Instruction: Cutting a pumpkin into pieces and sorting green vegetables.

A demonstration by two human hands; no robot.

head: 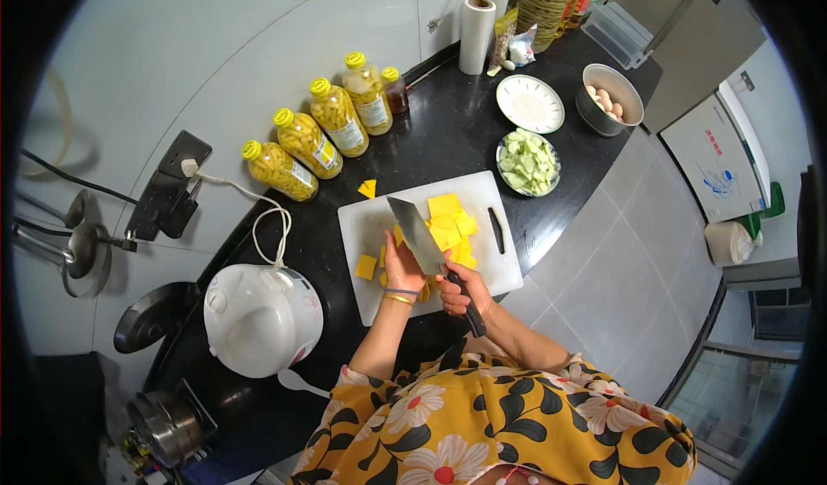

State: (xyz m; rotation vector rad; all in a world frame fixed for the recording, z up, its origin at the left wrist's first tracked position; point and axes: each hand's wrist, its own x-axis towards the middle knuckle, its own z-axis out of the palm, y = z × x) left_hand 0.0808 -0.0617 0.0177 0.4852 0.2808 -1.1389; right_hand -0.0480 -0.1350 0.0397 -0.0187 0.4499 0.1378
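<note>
My right hand grips the black handle of a cleaver, whose broad blade is raised at a slant over a white plastic cutting board. Beside the blade is my left hand, its fingers partly hidden behind the metal; whether it holds anything cannot be seen. Yellow chunks, possibly pumpkin, are heaped right of the blade, and more lie near my left hand, such as one piece at the board's left. A few small yellow scraps rest on the black counter beyond the board.
Past the board are a plate of sliced pale-green vegetable, a white plate and a pot of eggs. Jars with yellow lids line the wall. A white rice cooker with its cord stands at left, near a frying pan.
</note>
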